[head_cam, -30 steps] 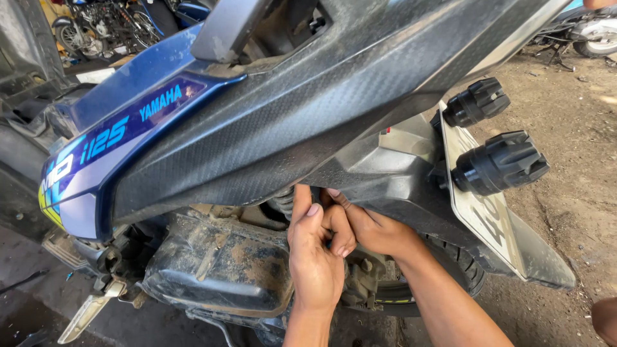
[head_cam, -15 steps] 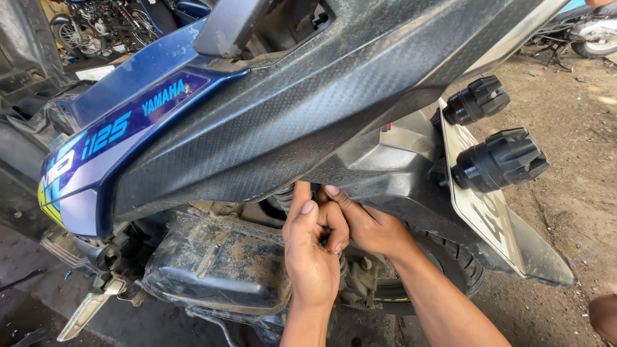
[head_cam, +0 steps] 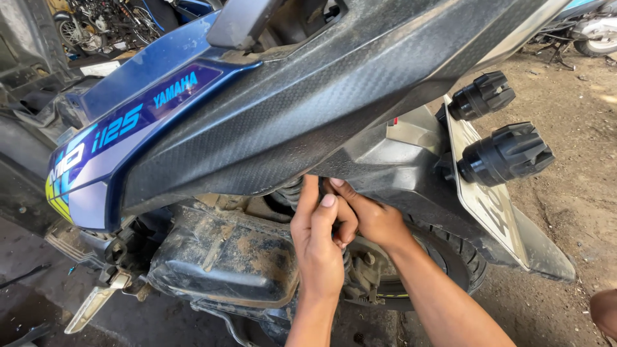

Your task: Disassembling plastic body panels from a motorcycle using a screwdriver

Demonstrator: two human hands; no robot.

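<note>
A scooter's rear fills the view, with a black carbon-patterned side panel (head_cam: 308,109) over a blue body panel (head_cam: 128,122). My left hand (head_cam: 316,241) reaches up under the lower edge of the black panel, fingers pressed together against it. My right hand (head_cam: 369,215) sits just behind it, fingertips pinching at the same spot where the panel meets the grey rear fender (head_cam: 398,173). What the fingers grip is hidden. A coil spring (head_cam: 290,191) shows just left of my hands.
A dusty black engine cover (head_cam: 225,257) lies below left. The rear tyre (head_cam: 450,257) is behind my right forearm. Two black knurled knobs (head_cam: 504,154) and a licence plate (head_cam: 488,199) stick out at right. Dirt ground lies beyond. Other motorbikes (head_cam: 96,26) stand at the back.
Both hands have stayed at the panel's underside; the fingers shifted slightly, the left hand's fingers stretching further up.
</note>
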